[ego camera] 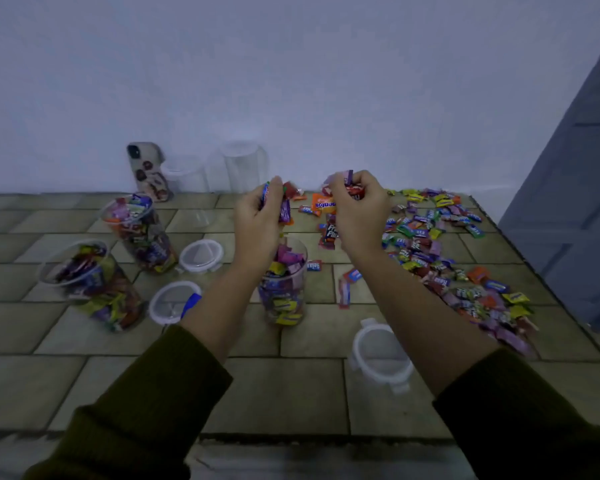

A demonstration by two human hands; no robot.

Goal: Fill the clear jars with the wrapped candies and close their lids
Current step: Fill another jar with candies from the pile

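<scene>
While the left hand (257, 220) hangs just above the open middle jar (284, 289), its fingers (274, 192) curl round a bunch of candies (284, 209). Beside it, the right hand (359, 216) grips a second bunch, fingers closed on the wrappers. The middle jar stands on the counter (291, 393), nearly full. Two fuller jars (139, 237) stand lidless to the left, with two lids (201, 254) lying near them. A third lid (381, 355) lies by the right forearm. A loose pile (447, 261) of candies spreads along the counter's right side. Two empty jars (245, 168) and a phone (149, 171) stand against the wall.
</scene>
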